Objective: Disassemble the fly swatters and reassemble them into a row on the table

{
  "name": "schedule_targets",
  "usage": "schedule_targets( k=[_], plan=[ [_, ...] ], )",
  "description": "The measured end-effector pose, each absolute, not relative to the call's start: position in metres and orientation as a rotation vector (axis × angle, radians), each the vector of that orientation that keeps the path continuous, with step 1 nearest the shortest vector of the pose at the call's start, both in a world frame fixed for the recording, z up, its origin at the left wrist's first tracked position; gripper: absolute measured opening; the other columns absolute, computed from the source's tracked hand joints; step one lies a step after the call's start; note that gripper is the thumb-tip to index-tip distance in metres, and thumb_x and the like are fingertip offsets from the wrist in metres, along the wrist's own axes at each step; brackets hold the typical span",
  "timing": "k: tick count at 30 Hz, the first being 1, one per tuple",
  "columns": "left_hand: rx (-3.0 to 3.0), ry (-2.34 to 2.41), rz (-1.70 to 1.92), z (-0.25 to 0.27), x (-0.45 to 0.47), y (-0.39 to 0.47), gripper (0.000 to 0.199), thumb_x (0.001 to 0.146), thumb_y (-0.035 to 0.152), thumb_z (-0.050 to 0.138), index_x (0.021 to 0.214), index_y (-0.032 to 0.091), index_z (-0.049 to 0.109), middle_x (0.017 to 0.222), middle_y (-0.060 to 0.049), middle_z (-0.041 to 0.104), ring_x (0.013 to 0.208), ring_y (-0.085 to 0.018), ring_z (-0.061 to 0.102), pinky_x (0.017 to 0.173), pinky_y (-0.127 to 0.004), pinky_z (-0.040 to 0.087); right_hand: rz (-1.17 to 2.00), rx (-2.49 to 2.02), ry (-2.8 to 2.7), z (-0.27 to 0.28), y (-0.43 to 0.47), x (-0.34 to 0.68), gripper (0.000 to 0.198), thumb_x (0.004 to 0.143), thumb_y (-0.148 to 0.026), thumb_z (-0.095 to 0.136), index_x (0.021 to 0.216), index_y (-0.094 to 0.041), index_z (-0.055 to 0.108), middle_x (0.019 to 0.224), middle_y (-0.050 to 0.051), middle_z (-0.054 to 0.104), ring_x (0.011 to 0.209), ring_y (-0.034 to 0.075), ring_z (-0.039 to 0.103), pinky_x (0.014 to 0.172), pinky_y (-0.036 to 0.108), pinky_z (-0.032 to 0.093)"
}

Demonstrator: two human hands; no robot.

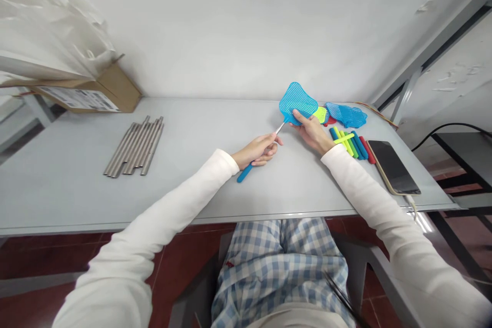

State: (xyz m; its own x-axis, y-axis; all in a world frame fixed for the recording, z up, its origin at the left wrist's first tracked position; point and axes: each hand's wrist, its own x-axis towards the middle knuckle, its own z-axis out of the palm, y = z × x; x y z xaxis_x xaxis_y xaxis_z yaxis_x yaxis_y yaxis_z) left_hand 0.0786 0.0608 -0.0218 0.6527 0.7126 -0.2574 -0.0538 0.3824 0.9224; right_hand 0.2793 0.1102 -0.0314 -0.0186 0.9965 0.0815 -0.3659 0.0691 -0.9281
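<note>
Above the middle of the table I hold a blue fly swatter (295, 100) slantwise between both hands. My left hand (259, 151) is closed round its metal rod, and the blue handle end sticks out below the fingers. My right hand (310, 130) grips the perforated blue head at its lower right, thumb on top. Just beyond the right hand lie more swatter heads, a yellow-green one (320, 114) and a blue stack (347, 115), with a bit of red between. Coloured handle grips (357, 144) in blue, green, yellow and red lie beside my right wrist.
Several metal tubes (134, 147) lie in a bundle on the left of the grey table (200, 133). A cardboard box (115, 89) stands at the back left. A phone (394, 166) with a white cable lies near the right end. A wall closes off the back.
</note>
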Motion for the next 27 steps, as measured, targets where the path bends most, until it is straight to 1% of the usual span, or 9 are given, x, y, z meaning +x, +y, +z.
schedule_targets(
  k=[2,5,11,14,23,25,27],
  plan=[
    [1.085,0.728,0.546,-0.022,0.079,0.061,0.031,0.102,0.045,0.039,0.094,0.019,0.052,0.059,0.009,0.037,0.031,-0.001,0.016,0.027,-0.012,0.015,1.315,-0.880,-1.009,-0.032,0.110,0.278,0.038,0.060,-0.044,0.089,0.084,-0.023,0.069,0.093,-0.002,0.072,0.087,0.014,0.065,0.080,0.029,0.058],
    [1.097,0.732,0.552,-0.021,0.079,0.060,0.031,0.103,0.045,0.037,0.094,0.019,0.051,0.058,0.010,0.035,0.031,-0.002,0.015,0.027,-0.012,0.015,1.304,-0.888,-1.030,-0.033,0.108,0.276,0.038,0.061,-0.048,0.087,0.082,-0.023,0.067,0.091,-0.001,0.071,0.089,0.016,0.065,0.082,0.032,0.058],
    [1.112,0.716,0.552,-0.024,0.079,0.062,0.035,0.098,0.053,0.045,0.092,0.020,0.050,0.056,0.011,0.032,0.031,-0.002,0.014,0.026,-0.013,0.015,1.309,-0.906,-1.045,-0.034,0.104,0.271,0.038,0.063,-0.049,0.086,0.081,-0.023,0.065,0.088,-0.001,0.069,0.091,0.016,0.064,0.084,0.032,0.057],
    [1.110,0.714,0.552,-0.023,0.078,0.062,0.036,0.097,0.055,0.046,0.091,0.020,0.050,0.054,0.012,0.031,0.031,-0.002,0.012,0.026,-0.013,0.014,1.303,-0.932,-1.048,-0.034,0.102,0.270,0.038,0.063,-0.051,0.085,0.080,-0.023,0.064,0.087,-0.001,0.068,0.090,0.016,0.063,0.083,0.031,0.058],
    [1.083,0.723,0.531,-0.023,0.077,0.063,0.036,0.100,0.052,0.039,0.090,0.020,0.050,0.052,0.011,0.030,0.030,-0.003,0.012,0.025,-0.013,0.013,1.346,-0.918,-1.051,-0.035,0.100,0.270,0.038,0.063,-0.049,0.086,0.082,-0.023,0.066,0.088,-0.002,0.068,0.089,0.015,0.064,0.085,0.032,0.057],
    [1.079,0.718,0.527,-0.023,0.077,0.063,0.036,0.100,0.052,0.040,0.089,0.020,0.050,0.051,0.011,0.029,0.030,-0.003,0.012,0.025,-0.013,0.013,1.356,-0.913,-1.044,-0.035,0.100,0.271,0.038,0.062,-0.049,0.086,0.081,-0.023,0.066,0.086,-0.002,0.068,0.088,0.015,0.064,0.086,0.032,0.057],
    [1.070,0.713,0.524,-0.021,0.075,0.064,0.035,0.098,0.053,0.045,0.089,0.020,0.051,0.051,0.011,0.029,0.030,-0.003,0.012,0.025,-0.013,0.013,1.365,-0.902,-1.020,-0.034,0.100,0.270,0.037,0.062,-0.047,0.087,0.080,-0.023,0.066,0.085,-0.003,0.068,0.086,0.014,0.064,0.085,0.031,0.057]
  ],
)
